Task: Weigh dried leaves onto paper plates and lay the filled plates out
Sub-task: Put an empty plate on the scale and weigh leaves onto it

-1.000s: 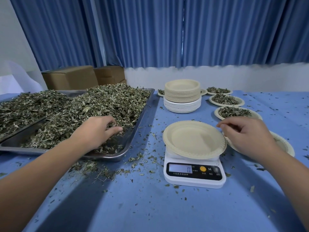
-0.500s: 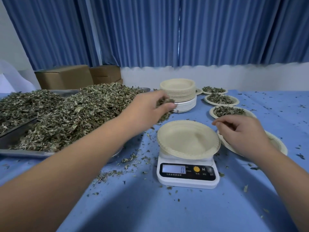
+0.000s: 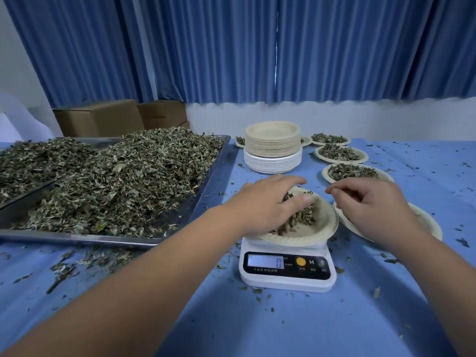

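Left hand [image 3: 265, 204] clutches dried leaves [image 3: 301, 218] beneath its fingers, over the paper plate [image 3: 327, 228] on the scale [image 3: 286, 278]; likely light, crumbly, best cupped loosely underneath; right hand [image 3: 376, 210] curled alongside, grip undeterminable.

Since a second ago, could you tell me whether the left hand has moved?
Yes: the left hand went right, from the leaf tray to over the plate on the scale, gripping dried leaves.

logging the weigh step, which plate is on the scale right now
The plate taking leaves from the left hand, on the white scale; the other single plates lie on the blue table to its right.
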### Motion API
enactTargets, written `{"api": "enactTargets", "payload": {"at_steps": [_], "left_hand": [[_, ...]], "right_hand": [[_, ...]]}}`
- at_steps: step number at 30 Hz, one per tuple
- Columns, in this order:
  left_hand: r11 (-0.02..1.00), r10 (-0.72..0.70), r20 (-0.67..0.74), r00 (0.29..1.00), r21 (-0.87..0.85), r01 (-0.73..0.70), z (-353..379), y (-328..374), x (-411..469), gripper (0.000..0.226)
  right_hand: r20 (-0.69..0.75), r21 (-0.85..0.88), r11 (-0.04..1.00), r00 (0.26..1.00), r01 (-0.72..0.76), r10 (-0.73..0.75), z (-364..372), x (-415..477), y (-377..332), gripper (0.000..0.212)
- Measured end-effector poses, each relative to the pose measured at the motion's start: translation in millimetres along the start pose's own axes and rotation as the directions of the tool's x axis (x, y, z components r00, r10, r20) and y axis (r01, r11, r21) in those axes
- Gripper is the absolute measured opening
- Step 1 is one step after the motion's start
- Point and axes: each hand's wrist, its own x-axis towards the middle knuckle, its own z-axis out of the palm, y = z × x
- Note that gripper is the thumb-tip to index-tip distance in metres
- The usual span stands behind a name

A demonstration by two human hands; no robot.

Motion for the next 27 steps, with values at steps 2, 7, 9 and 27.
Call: {"api": "enactTargets", "payload": {"at_steps": [2,7,9,27], "left_hand": [[0.980,-0.025,-0.076,0.997,-0.198,0.010,-3.8,-4.4,-6.3,0.053],[0.939,-0.154,-0.282,0.947,-0.339,0.051,-18.8,-29.1,-27.4,0.034],[0.947,-0.199,-0.333,0.922,-0.307,0.094,-23.0,-45.4,-37.5,0.025],[0.841,-0.501,-0.569,0.653,-0.139,0.523,-43.8,-107.8,-91.9,0.060]], "right_hand": [[-0.001,0.002,1.000,1.000,-0.001,0.001,0.2,0.0,-0.3,0.016],[-0.011,0.016,1.000,1.000,0.007,-0.007,1.7,-0.9,0.4,0.022],[-0.017,0.020,1.000,1.000,0.014,-0.013,2.9,-1.1,0.8,0.025],[-0.044,0.031,0.995,0.994,-0.094,0.096,5.6,-3.3,1.4,0.019]]}}
